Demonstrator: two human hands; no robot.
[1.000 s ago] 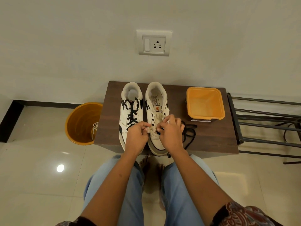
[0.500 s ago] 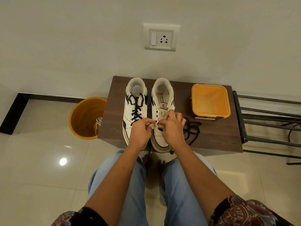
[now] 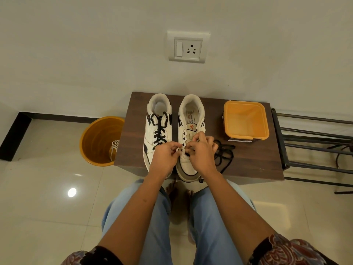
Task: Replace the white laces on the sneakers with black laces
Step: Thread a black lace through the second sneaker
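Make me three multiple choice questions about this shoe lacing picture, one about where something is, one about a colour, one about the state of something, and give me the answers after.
1. Where does the white lace lie?
A. In the round orange bin on the floor
B. In the square tub on the table
C. On the metal rack

2. What colour is the square tub on the table?
A. Blue
B. Orange
C. White

3. What is the state of the right sneaker?
A. Fully laced in black
B. Fully laced in white
C. Upper eyelets empty

Answers:
1 A, the white lace hangs inside the bin left of the table.
2 B, its walls and rim are orange.
3 C, a row of open holes shows above the left hand and right hand, which work near the toe with the black lace; the left sneaker already carries black lacing.
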